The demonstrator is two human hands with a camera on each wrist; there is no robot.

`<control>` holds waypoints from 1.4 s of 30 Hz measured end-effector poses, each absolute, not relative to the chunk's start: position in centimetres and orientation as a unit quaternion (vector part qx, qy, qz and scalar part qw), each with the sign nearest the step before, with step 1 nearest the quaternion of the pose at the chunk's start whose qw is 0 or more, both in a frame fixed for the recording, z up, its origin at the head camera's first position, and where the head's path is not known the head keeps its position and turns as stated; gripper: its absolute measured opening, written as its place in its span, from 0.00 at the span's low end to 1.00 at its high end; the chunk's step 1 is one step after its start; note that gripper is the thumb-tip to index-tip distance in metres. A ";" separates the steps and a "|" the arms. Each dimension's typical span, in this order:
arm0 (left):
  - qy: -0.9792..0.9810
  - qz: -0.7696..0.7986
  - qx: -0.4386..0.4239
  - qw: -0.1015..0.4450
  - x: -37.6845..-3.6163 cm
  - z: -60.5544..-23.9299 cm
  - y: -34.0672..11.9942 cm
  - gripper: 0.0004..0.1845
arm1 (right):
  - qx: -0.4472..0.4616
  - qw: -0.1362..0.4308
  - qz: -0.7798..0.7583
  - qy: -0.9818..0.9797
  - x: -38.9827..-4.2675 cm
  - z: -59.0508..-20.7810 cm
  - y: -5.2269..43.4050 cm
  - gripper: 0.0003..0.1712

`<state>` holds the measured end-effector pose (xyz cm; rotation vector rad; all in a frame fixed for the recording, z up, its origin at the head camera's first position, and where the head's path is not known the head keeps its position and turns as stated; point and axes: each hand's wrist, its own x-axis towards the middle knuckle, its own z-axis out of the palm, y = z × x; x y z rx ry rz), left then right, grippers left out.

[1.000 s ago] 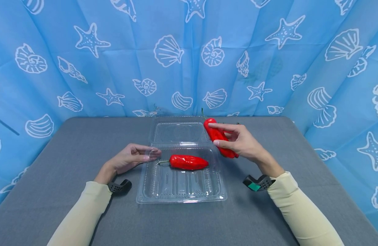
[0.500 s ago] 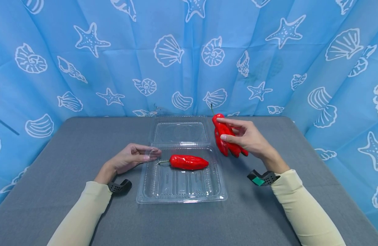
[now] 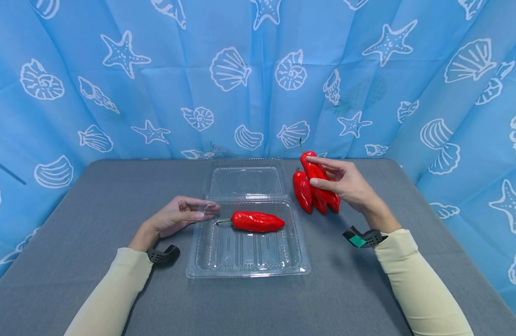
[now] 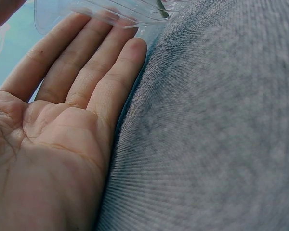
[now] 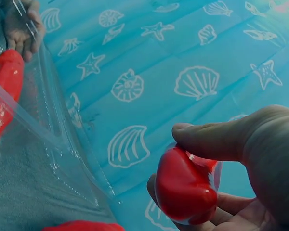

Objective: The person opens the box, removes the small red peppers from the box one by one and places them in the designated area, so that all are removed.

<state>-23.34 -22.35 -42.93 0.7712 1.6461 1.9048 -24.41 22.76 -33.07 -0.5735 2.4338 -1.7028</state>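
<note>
The right hand [image 3: 346, 186] pinches a glossy red long pepper [image 3: 318, 184] between thumb and fingers, lifted above the grey cloth table [image 3: 94, 196], just right of the clear plastic clamshell box [image 3: 245, 261]. Two more red peppers [image 3: 302, 190] show close below it; whether they are also held cannot be told. The left hand [image 3: 178, 215] has straight, relaxed fingers [image 4: 94, 72] touching the left edge of the box. Another red pepper [image 3: 258, 221] lies inside the tray. The table in front of the box is free.
</note>
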 end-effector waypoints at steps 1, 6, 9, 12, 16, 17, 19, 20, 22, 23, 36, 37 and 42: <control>0.605 0.700 0.284 0.252 -23.4 -43.0 -22.4 0.22 | -0.187 0.059 -0.564 0.802 -24.4 -33.1 22.9 0.34; 0.602 0.699 0.291 0.253 -23.5 -43.1 -22.4 0.22 | -0.172 0.056 -0.571 0.801 -24.7 -33.3 23.4 0.35; 0.601 0.700 0.292 0.253 -23.6 -43.1 -22.4 0.22 | -0.157 0.049 -0.572 0.803 -24.9 -33.3 23.8 0.35; 0.601 0.701 0.289 0.253 -23.5 -43.0 -22.4 0.22 | -0.136 0.045 -0.565 0.812 -25.1 -33.3 24.2 0.36; 0.602 0.701 0.285 0.253 -23.3 -42.9 -22.3 0.23 | -0.109 0.047 -0.552 0.826 -25.3 -33.3 24.8 0.38; 0.603 0.701 0.284 0.252 -23.3 -42.9 -22.3 0.23 | -0.104 0.049 -0.550 0.827 -25.4 -33.4 24.9 0.38; 0.605 0.700 0.284 0.251 -23.3 -42.9 -22.3 0.23 | -0.095 0.053 -0.547 0.830 -25.5 -33.5 25.2 0.39; 0.606 0.700 0.283 0.251 -23.3 -42.9 -22.3 0.23 | -0.090 0.055 -0.547 0.830 -25.6 -33.6 25.4 0.39; 0.607 0.699 0.283 0.250 -23.3 -42.9 -22.3 0.23 | -0.082 0.057 -0.549 0.830 -25.8 -33.7 25.6 0.39; 0.606 0.699 0.284 0.250 -23.3 -43.0 -22.3 0.23 | -0.078 0.058 -0.551 0.829 -25.9 -33.7 25.8 0.39; 0.603 0.699 0.293 0.250 -23.3 -42.8 -22.3 0.22 | -0.047 0.054 -0.551 0.831 -26.5 -34.1 27.2 0.40; 0.603 0.699 0.292 0.250 -23.3 -42.9 -22.3 0.22 | -0.044 0.054 -0.550 0.832 -26.6 -34.2 27.3 0.41; 0.601 0.702 0.287 0.254 -23.4 -43.0 -22.3 0.22 | -0.028 0.062 -0.542 0.837 -26.9 -34.4 27.8 0.42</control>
